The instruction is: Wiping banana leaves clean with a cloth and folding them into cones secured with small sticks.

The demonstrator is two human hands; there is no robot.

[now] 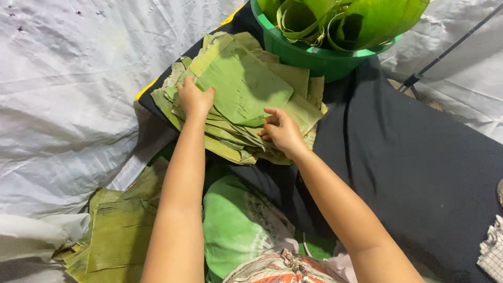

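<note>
A stack of flat cut green banana leaf pieces (pixel 246 84) lies on a dark cloth ahead of me. My left hand (pixel 195 98) presses on the stack's left side, fingers gripping the edge of the top leaves. At the stack's near right edge my right hand (pixel 282 131) pinches the lower rim of the top leaf piece between its fingertips. Both forearms reach forward from the bottom of the view.
A green plastic tub (pixel 314 57) full of rolled banana leaves stands just behind the stack. Another pile of leaf pieces (pixel 118 230) lies at lower left. White sheeting (pixel 68 105) covers the left, dark cloth (pixel 419 157) the right. A checked cloth (pixel 492 251) sits at far right.
</note>
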